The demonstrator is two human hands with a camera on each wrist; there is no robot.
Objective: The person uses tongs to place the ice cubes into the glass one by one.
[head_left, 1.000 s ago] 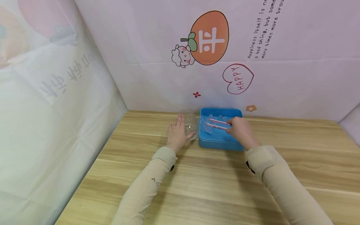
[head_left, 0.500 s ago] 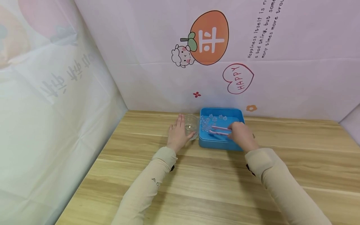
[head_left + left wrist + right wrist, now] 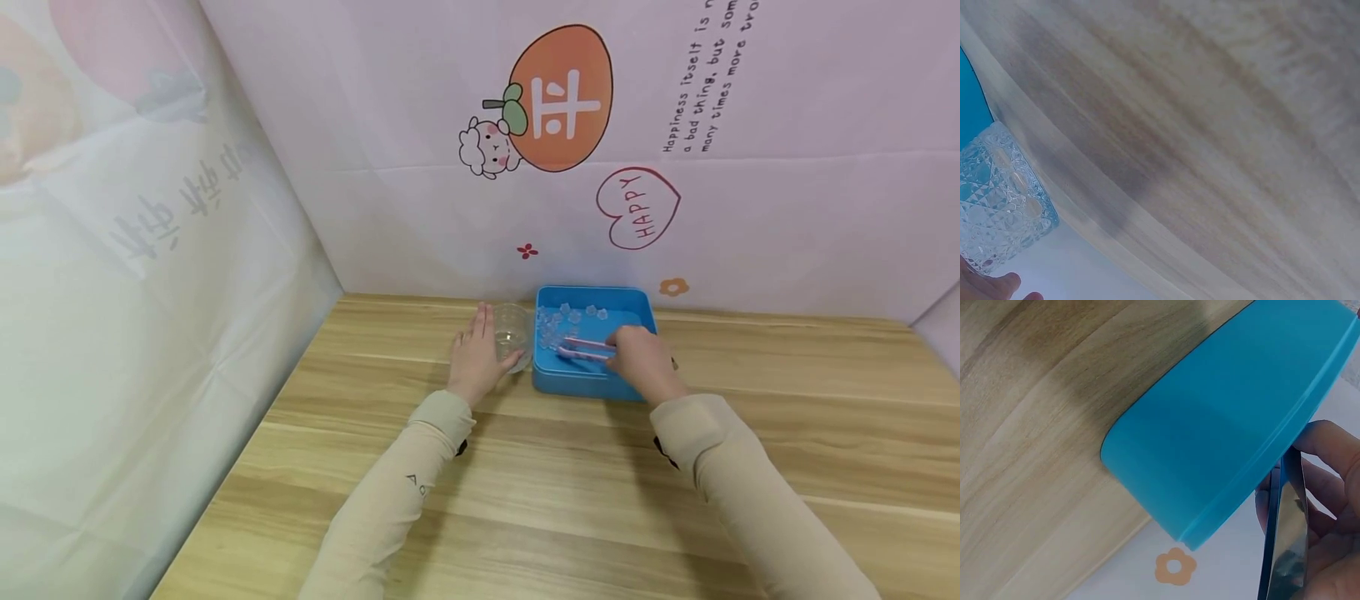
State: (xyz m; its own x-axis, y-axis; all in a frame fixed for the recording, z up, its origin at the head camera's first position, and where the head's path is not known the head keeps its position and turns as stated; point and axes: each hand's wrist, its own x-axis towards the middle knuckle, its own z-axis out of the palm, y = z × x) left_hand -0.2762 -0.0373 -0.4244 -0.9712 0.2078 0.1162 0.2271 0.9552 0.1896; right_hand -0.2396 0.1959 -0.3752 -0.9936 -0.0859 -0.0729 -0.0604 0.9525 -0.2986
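Head view: our right hand (image 3: pixel 643 360) clamps pink tweezers (image 3: pixel 585 356); left of it, clear pieces (image 3: pixel 551 330) lie in a blue box (image 3: pixel 573 385); our left hand (image 3: pixel 476 358) grips the glass (image 3: pixel 512 335) just to its right; pinching too lightly, we could drop a piece.
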